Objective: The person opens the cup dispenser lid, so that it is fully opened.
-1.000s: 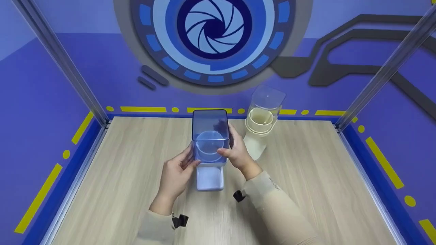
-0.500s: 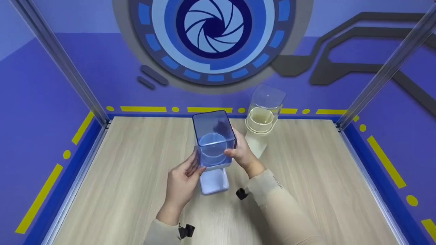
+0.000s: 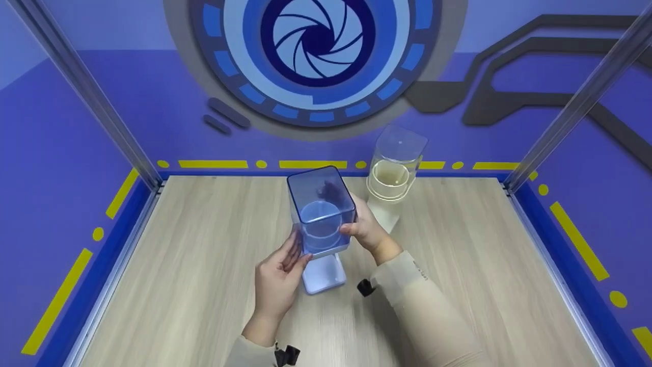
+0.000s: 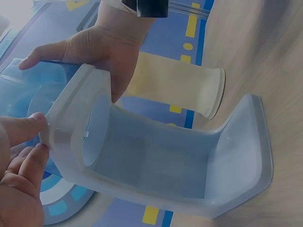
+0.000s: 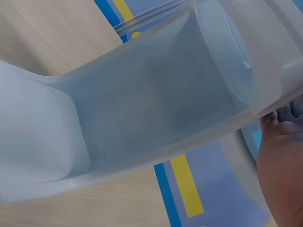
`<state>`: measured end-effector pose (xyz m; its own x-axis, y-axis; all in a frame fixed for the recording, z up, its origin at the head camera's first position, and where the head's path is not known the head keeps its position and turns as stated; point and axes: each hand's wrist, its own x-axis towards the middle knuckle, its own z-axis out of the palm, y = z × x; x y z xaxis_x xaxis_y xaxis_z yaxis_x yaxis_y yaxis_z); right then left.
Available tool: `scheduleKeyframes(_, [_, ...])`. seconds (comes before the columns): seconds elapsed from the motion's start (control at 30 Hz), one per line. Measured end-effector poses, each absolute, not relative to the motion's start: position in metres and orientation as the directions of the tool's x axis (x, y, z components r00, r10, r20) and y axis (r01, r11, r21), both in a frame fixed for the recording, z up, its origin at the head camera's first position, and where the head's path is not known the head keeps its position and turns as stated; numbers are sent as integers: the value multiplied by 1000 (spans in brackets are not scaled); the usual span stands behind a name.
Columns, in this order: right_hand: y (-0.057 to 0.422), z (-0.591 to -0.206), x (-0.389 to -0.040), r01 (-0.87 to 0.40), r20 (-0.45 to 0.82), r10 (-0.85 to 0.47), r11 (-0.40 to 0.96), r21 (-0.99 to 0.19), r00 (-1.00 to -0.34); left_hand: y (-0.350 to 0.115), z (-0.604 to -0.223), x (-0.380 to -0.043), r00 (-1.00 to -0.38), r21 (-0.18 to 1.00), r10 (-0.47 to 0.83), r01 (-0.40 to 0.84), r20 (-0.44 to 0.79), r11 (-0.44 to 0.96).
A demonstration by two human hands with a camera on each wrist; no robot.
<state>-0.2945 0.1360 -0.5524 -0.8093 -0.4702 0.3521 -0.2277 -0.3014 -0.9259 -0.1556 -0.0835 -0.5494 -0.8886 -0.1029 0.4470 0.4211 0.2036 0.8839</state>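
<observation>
Both hands hold a dispenser-like piece: a see-through blue square container (image 3: 318, 191) open at the top, with a round part inside, on a whitish stand (image 3: 324, 275). My left hand (image 3: 279, 280) grips its lower left side. In the left wrist view, the left thumb lies against the stand's collar (image 4: 71, 127), fingers curled beneath. My right hand (image 3: 369, 229) holds the right side, thumb on the front face, other fingers behind it. The right wrist view shows the stand's hollow back (image 5: 151, 90) and a large round hole in the collar. The stand slants in both wrist views.
A similar cream dispenser (image 3: 391, 178) with a clear upper container stands behind my right hand, near the back wall. The wooden table (image 3: 214, 244) is bounded by blue printed panels and metal posts (image 3: 102, 97). Each wrist carries a small black device (image 3: 365, 287).
The blue dispenser has moved slightly right and towards me, and its top has turned so its right side swings forward. Both hands moved with it, keeping their grip. The cream one stays put.
</observation>
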Motion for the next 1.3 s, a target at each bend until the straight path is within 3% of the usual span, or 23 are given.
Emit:
scheduleKeyframes(0.3, [140,-552,-297,-194,358,-523,-343,-919,-774,-76,-556,-151,-855,859,-137,469,500,206])
scheduleKeyframes(0.57, [135,-554,-296,-122,339,-523,-404,-907,-782,-77,-555,-152,-859,869,-157,461,488,178])
scheduleKeyframes(0.87, [143,-556,-293,-128,388,-526,-464,-877,-757,-89,-554,-154,-890,896,-108,436,443,77])
scheduleKeyframes(0.97, [144,-552,-285,-184,415,-443,-476,-860,-795,-96,-553,-157,-892,898,-107,433,439,76])
scheduleKeyframes(1.1, [141,-545,-263,-342,480,-233,-454,-823,-846,-104,-553,-163,-890,902,-150,418,430,103])
scheduleKeyframes(1.3, [123,-533,-221,-504,530,-4,-304,-808,-848,-116,-540,-187,-904,922,-180,374,387,101])
